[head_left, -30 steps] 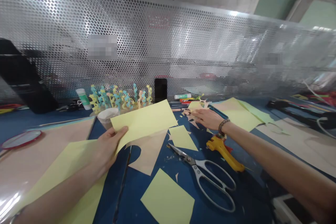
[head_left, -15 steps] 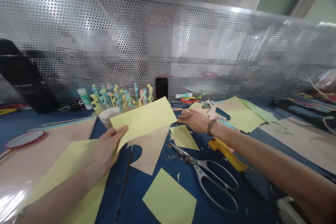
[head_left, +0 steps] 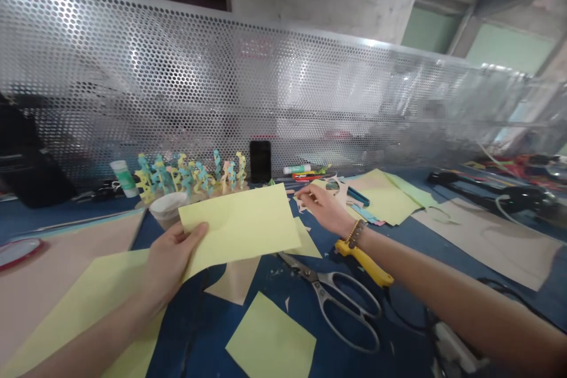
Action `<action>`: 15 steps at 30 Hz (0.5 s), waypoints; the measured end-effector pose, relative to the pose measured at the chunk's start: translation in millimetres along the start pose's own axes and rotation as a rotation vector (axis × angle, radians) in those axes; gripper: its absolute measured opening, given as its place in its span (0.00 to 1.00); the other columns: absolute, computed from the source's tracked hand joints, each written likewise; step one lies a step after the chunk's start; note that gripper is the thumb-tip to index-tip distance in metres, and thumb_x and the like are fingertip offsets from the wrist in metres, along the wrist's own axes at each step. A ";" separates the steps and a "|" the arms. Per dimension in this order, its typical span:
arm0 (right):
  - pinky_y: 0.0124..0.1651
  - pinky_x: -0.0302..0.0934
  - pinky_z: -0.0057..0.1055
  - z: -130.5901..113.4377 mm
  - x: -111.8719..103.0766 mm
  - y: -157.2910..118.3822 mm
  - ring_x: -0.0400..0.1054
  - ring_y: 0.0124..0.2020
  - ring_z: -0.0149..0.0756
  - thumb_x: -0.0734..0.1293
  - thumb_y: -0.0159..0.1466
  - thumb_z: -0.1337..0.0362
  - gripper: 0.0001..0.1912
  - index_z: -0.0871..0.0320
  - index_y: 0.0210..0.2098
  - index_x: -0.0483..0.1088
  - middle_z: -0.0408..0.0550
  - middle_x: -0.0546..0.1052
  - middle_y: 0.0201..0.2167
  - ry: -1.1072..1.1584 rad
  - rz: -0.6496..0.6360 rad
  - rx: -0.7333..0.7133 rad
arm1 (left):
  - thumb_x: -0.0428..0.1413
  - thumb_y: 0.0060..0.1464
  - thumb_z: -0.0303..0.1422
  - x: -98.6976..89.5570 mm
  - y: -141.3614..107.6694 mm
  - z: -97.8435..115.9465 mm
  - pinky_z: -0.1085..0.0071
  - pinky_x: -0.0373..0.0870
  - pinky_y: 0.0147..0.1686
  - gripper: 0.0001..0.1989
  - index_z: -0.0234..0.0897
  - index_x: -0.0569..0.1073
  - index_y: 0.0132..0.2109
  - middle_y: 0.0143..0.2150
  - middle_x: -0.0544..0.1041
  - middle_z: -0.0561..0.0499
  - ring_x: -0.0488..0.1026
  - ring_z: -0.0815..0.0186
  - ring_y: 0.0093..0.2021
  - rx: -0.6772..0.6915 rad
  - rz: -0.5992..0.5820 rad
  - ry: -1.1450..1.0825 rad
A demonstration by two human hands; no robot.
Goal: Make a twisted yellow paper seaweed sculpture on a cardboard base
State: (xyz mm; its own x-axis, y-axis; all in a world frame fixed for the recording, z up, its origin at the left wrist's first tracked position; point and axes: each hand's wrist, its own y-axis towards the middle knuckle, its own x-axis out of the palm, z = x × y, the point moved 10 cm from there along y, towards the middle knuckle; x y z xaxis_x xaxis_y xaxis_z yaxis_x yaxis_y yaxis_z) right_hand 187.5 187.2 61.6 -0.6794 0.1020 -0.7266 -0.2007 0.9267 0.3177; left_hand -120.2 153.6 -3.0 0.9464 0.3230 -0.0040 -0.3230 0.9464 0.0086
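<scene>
My left hand (head_left: 175, 257) grips the left end of a yellow paper sheet (head_left: 241, 224) between thumb and fingers, above the blue table. My right hand (head_left: 322, 205) is beyond the sheet's right edge, over paper scraps (head_left: 337, 190); its fingers are bent together, and what they hold, if anything, is too small to name. Metal scissors (head_left: 330, 289) lie with their handles apart near a yellow-handled tool (head_left: 367, 263) under my right forearm. A yellow paper piece (head_left: 272, 336) lies in front, and a pink cut piece (head_left: 234, 280) is partly under the held sheet.
Twisted paper decorations (head_left: 190, 177) stand at the back left beside a white cup (head_left: 168, 205). A glue stick (head_left: 124, 178) and a black phone (head_left: 260, 161) stand before the perforated metal screen (head_left: 186, 71). Yellow sheets (head_left: 381, 192) and a pink sheet (head_left: 491, 236) lie right.
The camera view has shifted right and upward. The sheet in my left hand has tilted to face the camera more, covering more of the pink piece. My right hand stays near the scraps.
</scene>
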 end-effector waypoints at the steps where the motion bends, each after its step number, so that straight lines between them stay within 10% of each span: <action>1: 0.42 0.66 0.31 -4.7 2.5 -6.2 0.71 0.43 0.36 0.52 0.68 0.57 0.19 0.57 0.52 0.65 0.53 0.73 0.50 0.100 -0.015 0.021 | 0.62 0.46 0.31 1.1 -2.1 3.3 0.69 0.74 0.28 0.11 0.37 0.76 0.40 0.33 0.82 0.49 0.78 0.57 0.31 0.014 -0.017 0.002; 4: 0.34 0.69 0.29 -15.1 11.6 -27.0 0.74 0.36 0.33 0.52 0.67 0.53 0.23 0.56 0.56 0.60 0.52 0.75 0.47 0.360 -0.094 0.097 | 0.63 0.45 0.31 11.1 -10.8 11.1 0.72 0.72 0.26 0.13 0.39 0.76 0.41 0.33 0.82 0.50 0.78 0.58 0.30 0.027 -0.118 -0.010; 8: 0.21 0.64 0.25 -15.6 19.1 -51.8 0.69 0.21 0.31 0.67 0.57 0.53 0.15 0.58 0.36 0.74 0.45 0.77 0.25 0.569 -0.160 0.195 | 0.65 0.43 0.32 23.0 -21.5 20.9 0.75 0.70 0.22 0.13 0.39 0.77 0.40 0.33 0.82 0.50 0.77 0.60 0.28 0.027 -0.178 0.030; 15: 0.19 0.59 0.21 6.2 7.0 -77.1 0.63 0.18 0.25 0.66 0.57 0.53 0.14 0.59 0.32 0.71 0.42 0.74 0.22 0.824 0.109 0.360 | 0.53 0.51 0.52 64.0 -55.1 32.6 0.64 0.74 0.43 0.27 0.44 0.70 0.54 0.52 0.76 0.50 0.74 0.54 0.48 -0.136 -0.460 -0.459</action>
State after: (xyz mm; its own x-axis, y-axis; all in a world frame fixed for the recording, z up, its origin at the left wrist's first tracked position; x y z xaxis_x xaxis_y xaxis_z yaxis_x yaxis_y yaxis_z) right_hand 202.6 118.7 28.2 -0.9994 0.0328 0.0071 0.0332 0.9983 0.0486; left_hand -41.6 121.9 28.9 0.8848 -0.1212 0.4500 0.1452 0.9892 -0.0191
